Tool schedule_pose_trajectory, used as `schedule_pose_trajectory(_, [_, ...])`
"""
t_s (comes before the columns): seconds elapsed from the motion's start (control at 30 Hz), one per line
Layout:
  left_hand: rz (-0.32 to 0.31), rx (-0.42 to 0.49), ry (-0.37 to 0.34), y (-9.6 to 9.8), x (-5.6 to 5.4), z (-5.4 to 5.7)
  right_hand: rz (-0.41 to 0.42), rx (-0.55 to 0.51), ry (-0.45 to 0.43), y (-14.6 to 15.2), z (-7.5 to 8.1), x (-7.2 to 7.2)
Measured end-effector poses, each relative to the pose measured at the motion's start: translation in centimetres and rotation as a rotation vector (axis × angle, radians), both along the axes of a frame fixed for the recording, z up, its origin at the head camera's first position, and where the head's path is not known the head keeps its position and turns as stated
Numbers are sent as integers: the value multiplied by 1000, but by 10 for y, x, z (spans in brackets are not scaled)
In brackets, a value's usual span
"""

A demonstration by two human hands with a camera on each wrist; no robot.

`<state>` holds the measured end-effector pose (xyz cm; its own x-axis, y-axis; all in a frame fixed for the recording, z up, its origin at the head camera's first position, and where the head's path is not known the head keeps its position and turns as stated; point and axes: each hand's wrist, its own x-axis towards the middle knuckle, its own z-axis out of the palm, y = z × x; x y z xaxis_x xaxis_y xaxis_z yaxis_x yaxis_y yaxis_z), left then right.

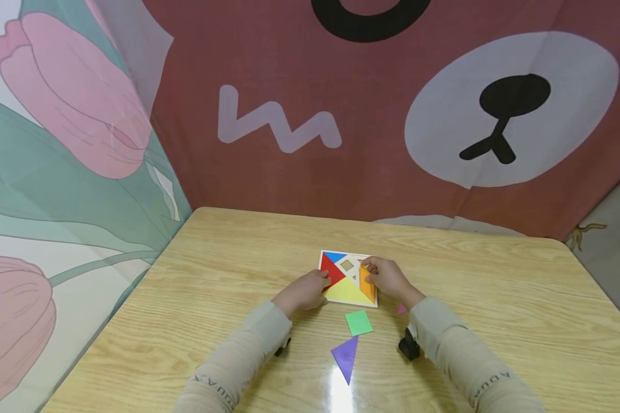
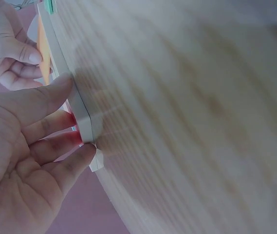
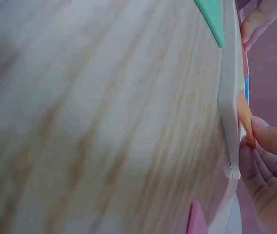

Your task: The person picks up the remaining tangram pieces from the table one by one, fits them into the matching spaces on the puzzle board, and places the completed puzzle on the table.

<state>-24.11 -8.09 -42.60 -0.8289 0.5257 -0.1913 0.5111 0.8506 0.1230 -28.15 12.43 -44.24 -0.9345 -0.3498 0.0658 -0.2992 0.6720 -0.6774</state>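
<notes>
A white-framed tangram board (image 1: 376, 304) lies on the table with red (image 1: 330, 271), blue (image 1: 333, 257) and yellow (image 1: 349, 292) pieces in it. My left hand (image 1: 306, 290) grips the board's left edge, its fingertips at the red piece. In the left wrist view, the left hand's thumb (image 2: 60, 90) lies along the board's side. Between thumb and fingers, my right hand (image 1: 390, 277) pinches an orange parallelogram piece (image 1: 367, 285) at the board's right side. The right wrist view shows this orange piece (image 3: 244, 113) tilted, one end raised from the board.
Nearer than the board, a green square (image 1: 359, 323) and a purple triangle (image 1: 345, 358) lie on the wooden table (image 1: 227, 252). A small pink piece (image 1: 402, 308) lies beside the right wrist. Printed cloth (image 1: 289, 183) hangs behind the table.
</notes>
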Motion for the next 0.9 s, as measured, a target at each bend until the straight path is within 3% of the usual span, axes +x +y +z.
schedule_pose_trajectory(0.23, [-14, -3, 14, -1, 0, 0, 33, 77, 14, 1, -1, 2])
schedule_pose_trajectory(0.5, [-4, -5, 2, -1, 0, 1, 60, 97, 6, -1, -1, 6])
schedule_pose_trajectory(0.9, [9, -7, -16, 0, 0, 1, 40, 140, 40, -2, -2, 9])
